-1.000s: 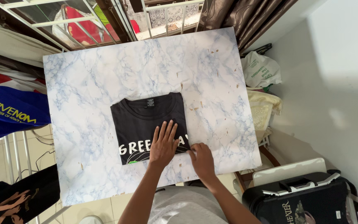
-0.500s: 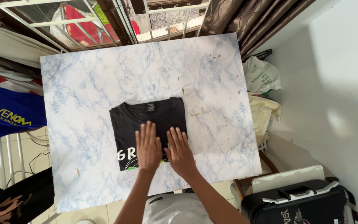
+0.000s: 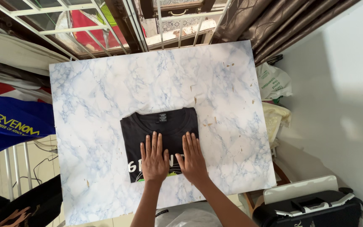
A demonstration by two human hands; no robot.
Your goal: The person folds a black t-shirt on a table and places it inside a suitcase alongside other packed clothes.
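Head view, single item in hand: one folded black T-shirt (image 3: 161,126), white lettering and a green mark on the front, neck label toward the far edge. It lay roughly central on a marble-patterned board (image 3: 106,84), nearer the person's edge than the window edge, squared to the board's sides.

Left hand (image 3: 153,159): palm down, flat on the lower middle of the shirt, fingers (image 3: 152,143) straight and only slightly spread, gripping nothing.

Right hand (image 3: 194,159): likewise flat and palm down, set just beside the left, fingers extended, with its outer edge close to the shirt's right fold. It pressed on the cloth rather than holding it.

Relation of shirt to fingers: the cloth lay directly beneath both sets of fingers, whose tips pointed toward the collar and stopped short of the neckline; the upper part of the shirt was uncovered.

Risk, as judged: with both palms bearing on the near half only, a sliding stroke could drag the upper layer over the lower and skew the fold, or push a crease toward the collar. The smooth board might let the whole bundle creep.

Surroundings: white window grille (image 3: 106,25), brown curtain (image 3: 274,21), blue printed cloth (image 3: 9,122) at left, white plastic bag (image 3: 274,82) at right, dark suitcase (image 3: 311,210) near right.
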